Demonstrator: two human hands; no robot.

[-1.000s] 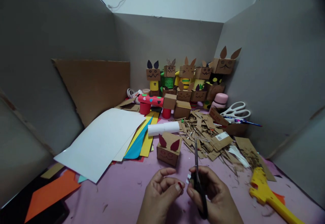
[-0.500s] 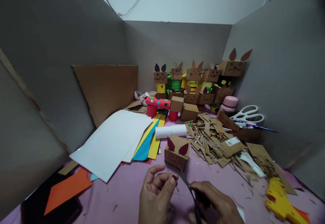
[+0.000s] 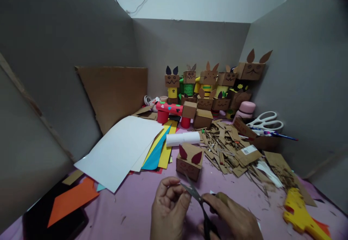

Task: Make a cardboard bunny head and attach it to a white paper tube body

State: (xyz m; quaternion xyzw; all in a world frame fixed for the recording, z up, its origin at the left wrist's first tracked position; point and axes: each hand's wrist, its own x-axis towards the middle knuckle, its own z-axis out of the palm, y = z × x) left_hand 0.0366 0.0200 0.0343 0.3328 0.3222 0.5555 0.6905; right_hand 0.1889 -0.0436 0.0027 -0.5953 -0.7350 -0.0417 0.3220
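On the pink cloth (image 3: 130, 203), close scissor work between two hands.
The right hand (image 3: 230, 212) is wrapped round the scissors' handles, the scissors (image 3: 195, 193) slightly parted at the tips; the left hand (image 3: 170, 209) has its fingers curled, thumb near index beside the blades, and whether they pinch a scrap cannot be told. Just beyond stands the box (image 3: 188, 170) with two dark-red ears (image 3: 197, 157). Fine trimming seems in hand; the next cut calls for left fingertips clear of the blades.

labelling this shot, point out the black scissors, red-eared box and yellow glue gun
Black scissors (image 3: 200, 199), head view, at the pivot.
Red-eared box (image 3: 189, 167), head view, front face.
Yellow glue gun (image 3: 297, 211), head view, on its body.
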